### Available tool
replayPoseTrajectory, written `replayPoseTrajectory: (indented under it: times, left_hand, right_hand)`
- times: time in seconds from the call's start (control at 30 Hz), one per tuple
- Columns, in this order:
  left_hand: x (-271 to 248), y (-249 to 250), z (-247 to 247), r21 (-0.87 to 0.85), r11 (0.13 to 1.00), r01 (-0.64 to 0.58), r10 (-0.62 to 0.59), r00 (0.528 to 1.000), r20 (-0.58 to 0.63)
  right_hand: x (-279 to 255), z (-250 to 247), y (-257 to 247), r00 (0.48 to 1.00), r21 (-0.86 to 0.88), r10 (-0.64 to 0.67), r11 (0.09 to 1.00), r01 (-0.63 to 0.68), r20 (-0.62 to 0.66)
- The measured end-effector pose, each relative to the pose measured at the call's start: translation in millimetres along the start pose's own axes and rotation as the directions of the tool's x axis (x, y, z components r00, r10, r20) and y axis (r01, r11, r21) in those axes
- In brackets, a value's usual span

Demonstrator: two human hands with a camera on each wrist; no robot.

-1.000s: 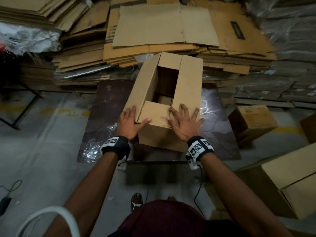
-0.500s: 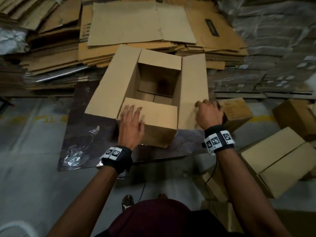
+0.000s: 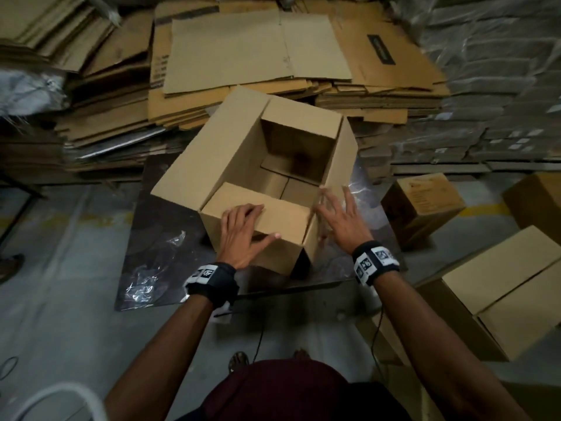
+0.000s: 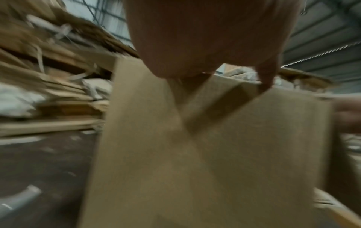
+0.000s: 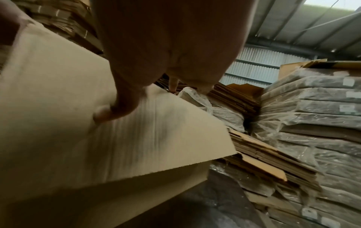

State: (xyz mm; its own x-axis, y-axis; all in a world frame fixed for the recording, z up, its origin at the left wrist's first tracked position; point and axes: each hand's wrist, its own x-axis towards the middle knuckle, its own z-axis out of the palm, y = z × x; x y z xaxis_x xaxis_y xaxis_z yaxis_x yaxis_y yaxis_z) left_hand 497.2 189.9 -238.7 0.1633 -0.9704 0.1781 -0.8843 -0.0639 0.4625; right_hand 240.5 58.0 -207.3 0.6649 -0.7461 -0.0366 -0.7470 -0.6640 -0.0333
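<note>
An open brown cardboard box [image 3: 212, 153] stands on a dark board [image 3: 164, 226]. Its near short flap [image 3: 282, 217] is folded inward. My left hand [image 3: 243, 235] rests on that flap, fingers on top and thumb down the front wall. My right hand [image 3: 340, 217], blurred, has its fingers spread against the near end of the right long flap [image 3: 343, 153], which stands almost upright. The left wrist view shows my left hand [image 4: 195, 38] over the cardboard box [image 4: 215, 154]. In the right wrist view my right hand [image 5: 166, 38] lies on the pale flap [image 5: 97, 138].
Stacks of flattened cardboard [image 3: 243, 56] lie behind the box, with plastic-wrapped bundles [image 3: 485, 86] at the back right. A small closed carton [image 3: 422, 205] and larger cartons [image 3: 501, 287] stand on the right. Crumpled clear plastic [image 3: 151, 268] lies on the board's left side.
My right hand moved from the right flap's outer near corner inward and opened out. The right flap has swung up from lying outward. My left hand stays on the near flap.
</note>
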Motion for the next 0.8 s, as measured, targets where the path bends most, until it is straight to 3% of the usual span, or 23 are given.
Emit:
replayPoseTrajectory:
  times: [0.1,0.23,0.3,0.4,0.53,0.63,0.73,0.8]
  left_hand:
    - [-1.9,-29.0,-14.9,-0.097,0.995,0.038,-0.038,0.999,-0.001]
    - [-3.0,-46.1,-32.4,-0.143,0.964,0.224,-0.244,0.959,-0.143]
    - [-4.9,-41.7,-34.5,-0.268,0.925,0.268,-0.302,0.949,-0.095]
    - [-10.5,-30.3,-24.7,-0.405,0.879,0.253,-0.259,0.965,0.041]
    - [-15.6,-36.4,-16.3,-0.303,0.917,0.259,-0.271,0.963,0.002]
    - [-18.0,-48.4,-20.9,-0.114,0.948,0.297,-0.299,0.954,0.0]
    - [-11.4,-48.5,-28.2,-0.045,0.945,0.325,-0.325,0.946,0.002]
    - [-2.3,-39.0,-34.7,0.013,0.956,0.293,-0.292,0.956,-0.037]
  right_hand:
    - [-6.7,17.0,-21.8,0.996,0.015,-0.081,0.997,0.081,-0.029]
    - [3.1,29.8,-64.8,0.99,0.072,0.084,0.995,-0.076,-0.115]
    - [14.0,26.9,-87.0,0.978,0.111,0.182,0.979,-0.171,-0.099]
    - [28.6,21.5,-115.3,0.971,0.136,0.227,0.967,-0.214,-0.082]
    - [38.0,18.1,-114.4,0.976,0.342,0.144,0.936,-0.08,-0.164]
    - [40.1,12.4,-87.4,0.97,0.447,0.093,0.894,0.018,-0.225]
    - [37.3,13.3,-64.1,0.959,0.298,0.201,0.945,-0.135,-0.201]
    - [36.0,16.7,-61.7,0.952,0.306,0.26,0.93,-0.202,-0.161]
